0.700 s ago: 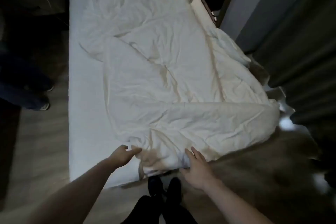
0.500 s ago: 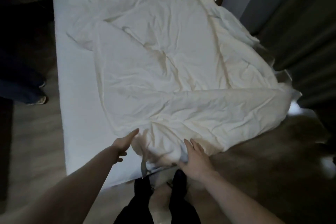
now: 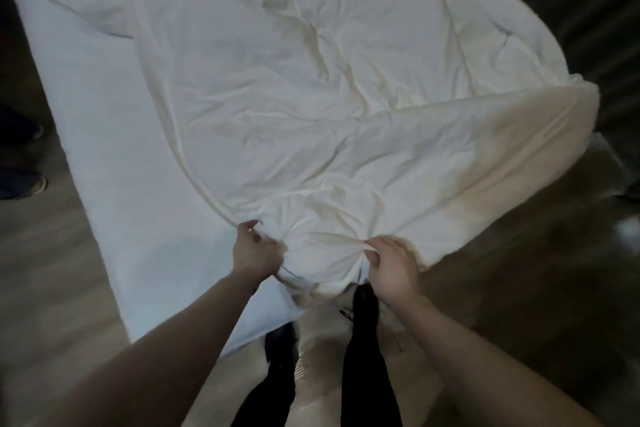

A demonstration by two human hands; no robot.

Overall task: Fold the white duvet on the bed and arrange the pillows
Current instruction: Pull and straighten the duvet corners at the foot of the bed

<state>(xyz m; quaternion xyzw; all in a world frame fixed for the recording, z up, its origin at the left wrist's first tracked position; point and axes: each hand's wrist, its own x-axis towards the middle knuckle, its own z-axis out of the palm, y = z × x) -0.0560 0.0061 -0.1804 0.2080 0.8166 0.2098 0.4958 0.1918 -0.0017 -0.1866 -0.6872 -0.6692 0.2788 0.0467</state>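
White, crumpled cotton fills most of the view: the white wrinkled fabric duvet [image 3: 346, 97] lies spread over the long white mattress of the bed [image 3: 114, 156], covering its middle and right side and leaving a bare strip of mattress along the left edge. On the right the duvet overhangs the bed, and its rounded fold there droops toward the brown wooden floor [image 3: 519, 270]. Creases run from the centre down to the near end, where the cloth is bunched into a tight gather at the foot of the bed.

The left hand [image 3: 254, 250] grips that gather from the left side, its fingers curled into the fabric with the thumb raised above the edge. The right hand [image 3: 393, 263] holds the same bunch from the right, fingers bent over and pinching a fold of cloth. The two hands sit near each other with a puckered knot of duvet between them, and both bare forearms reach in from the bottom corners.

Below the hands, the person's legs in black trousers [image 3: 363, 357] stand on the floor, just beside the foot of the bed. At the far left edge, a pair of dark shoes [image 3: 31, 180] rests on the floor beside the mattress.
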